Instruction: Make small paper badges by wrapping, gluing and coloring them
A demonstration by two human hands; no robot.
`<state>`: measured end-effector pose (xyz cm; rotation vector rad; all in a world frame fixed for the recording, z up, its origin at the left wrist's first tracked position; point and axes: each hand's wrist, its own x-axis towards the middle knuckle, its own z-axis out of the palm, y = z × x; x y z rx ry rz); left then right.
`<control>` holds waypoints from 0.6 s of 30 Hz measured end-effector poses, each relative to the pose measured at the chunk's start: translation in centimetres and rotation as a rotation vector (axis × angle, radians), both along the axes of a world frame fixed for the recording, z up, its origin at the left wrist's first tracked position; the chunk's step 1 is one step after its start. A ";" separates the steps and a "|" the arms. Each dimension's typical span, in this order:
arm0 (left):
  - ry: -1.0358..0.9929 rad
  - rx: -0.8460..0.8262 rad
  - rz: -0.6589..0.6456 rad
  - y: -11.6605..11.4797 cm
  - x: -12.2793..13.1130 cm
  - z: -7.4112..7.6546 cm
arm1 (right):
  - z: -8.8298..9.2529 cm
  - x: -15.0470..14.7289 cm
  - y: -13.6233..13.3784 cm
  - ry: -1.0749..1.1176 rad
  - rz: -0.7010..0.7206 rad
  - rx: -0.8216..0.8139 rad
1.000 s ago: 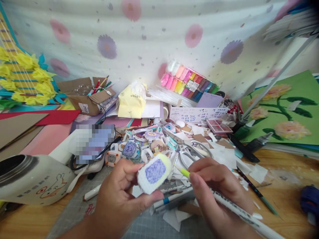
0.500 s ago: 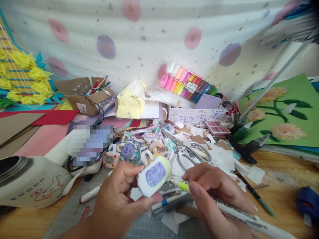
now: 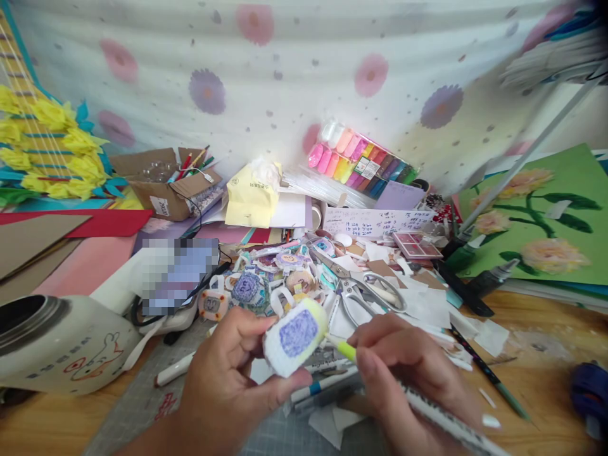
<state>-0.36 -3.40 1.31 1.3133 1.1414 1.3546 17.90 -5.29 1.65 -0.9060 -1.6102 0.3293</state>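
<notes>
Between thumb and fingers, my left hand (image 3: 232,373) grips a small white padded craft piece (image 3: 295,335). It has a purple rounded patch in its middle, a pale yellow tint along its right edge and a white loop at its top. My right hand (image 3: 403,380) is closed around a white marker (image 3: 441,415) with a yellow-green tip end. The marker's tip is at the piece's right edge; whether it touches cannot be made out. Behind the hands lies a heap of small decorated craft pieces (image 3: 247,288), with scissors (image 3: 351,288) to its right.
A wide-mouthed flask (image 3: 71,345) and a phone (image 3: 178,275) are at the left. Several markers (image 3: 323,383) lie on the grey cutting mat (image 3: 137,386). Paper scraps, a cardboard box (image 3: 164,190), coloured clay packs (image 3: 365,158) and a green flower picture (image 3: 546,215) surround the work area.
The marker's tip has shifted slightly along the piece's right edge, and its rear end has swung lower. The left hand holds the piece almost unchanged; the whole view has shifted a little.
</notes>
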 end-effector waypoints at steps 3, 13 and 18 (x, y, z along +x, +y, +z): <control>0.005 0.034 -0.023 0.0 0.1 0.2 | -0.1 -0.3 -0.4 -0.054 0.098 0.042; 0.073 0.117 -0.122 -0.1 -0.5 -0.4 | -0.7 0.1 0.3 0.289 -0.030 -0.022; 0.186 0.249 -0.120 -0.1 -0.6 -1.4 | -0.2 -0.1 0.2 0.092 -0.021 0.044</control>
